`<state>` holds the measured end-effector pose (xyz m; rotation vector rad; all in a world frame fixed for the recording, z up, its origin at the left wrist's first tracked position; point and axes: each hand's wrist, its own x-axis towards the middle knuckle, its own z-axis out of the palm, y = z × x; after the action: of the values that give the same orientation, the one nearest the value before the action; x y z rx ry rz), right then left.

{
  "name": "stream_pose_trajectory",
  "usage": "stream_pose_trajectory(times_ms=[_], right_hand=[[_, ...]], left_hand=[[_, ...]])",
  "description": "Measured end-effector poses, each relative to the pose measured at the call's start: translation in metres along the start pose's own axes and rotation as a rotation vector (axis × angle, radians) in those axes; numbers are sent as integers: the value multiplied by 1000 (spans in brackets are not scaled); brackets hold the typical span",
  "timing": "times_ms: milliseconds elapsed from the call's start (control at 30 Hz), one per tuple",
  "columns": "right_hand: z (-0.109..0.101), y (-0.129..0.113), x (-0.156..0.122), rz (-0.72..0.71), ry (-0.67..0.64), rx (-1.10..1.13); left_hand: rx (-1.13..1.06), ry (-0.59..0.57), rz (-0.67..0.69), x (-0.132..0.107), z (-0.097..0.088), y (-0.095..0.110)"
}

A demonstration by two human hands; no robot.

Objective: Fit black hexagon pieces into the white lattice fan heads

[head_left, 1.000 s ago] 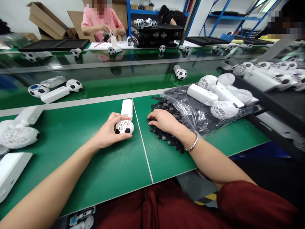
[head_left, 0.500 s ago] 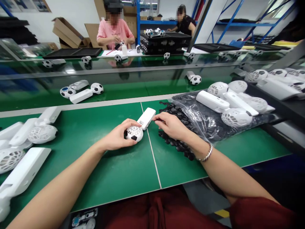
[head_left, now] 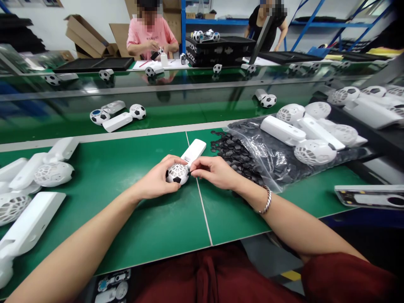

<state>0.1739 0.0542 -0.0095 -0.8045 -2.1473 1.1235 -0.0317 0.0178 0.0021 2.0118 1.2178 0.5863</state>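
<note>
A white hand-held fan with a football-patterned round head (head_left: 177, 173) and a white handle (head_left: 194, 152) lies on the green mat (head_left: 126, 219). My left hand (head_left: 158, 181) is curled round the fan's head. My right hand (head_left: 213, 171) pinches a small black piece against the head's right side. Just behind my right hand lies a pile of small black pieces (head_left: 235, 151) spilling from a clear plastic bag (head_left: 271, 162).
Several white fans (head_left: 303, 134) rest on the bag at the right, more (head_left: 38, 176) lie at the left. Finished football fans (head_left: 116, 115) sit on the conveyor belt behind. Two people work at the far bench. A black tray (head_left: 369, 195) juts in at right.
My right hand left the pile of black pieces and came to the fan's head with a piece pinched in it. The fan's handle swung to point up-right.
</note>
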Motion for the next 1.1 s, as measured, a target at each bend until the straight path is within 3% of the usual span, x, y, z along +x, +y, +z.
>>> stream_pose_trajectory(times_ms=[200, 367, 733, 833, 1000, 1100], right_hand=[[0, 8, 7, 28, -63, 121], [3, 10, 10, 22, -83, 153], [9, 16, 19, 124, 53, 57], [2, 8, 18, 25, 162, -155], [-23, 17, 12, -76, 335, -490], [-38, 35, 7, -73, 329, -681]], left_hand=[[20, 69, -53, -1, 6, 3], [11, 155, -13, 3, 12, 2], [91, 334, 66, 7, 24, 1], [120, 382, 132, 37, 14, 0], [262, 457, 86, 129, -28, 3], [280, 491, 111, 145, -43, 9]])
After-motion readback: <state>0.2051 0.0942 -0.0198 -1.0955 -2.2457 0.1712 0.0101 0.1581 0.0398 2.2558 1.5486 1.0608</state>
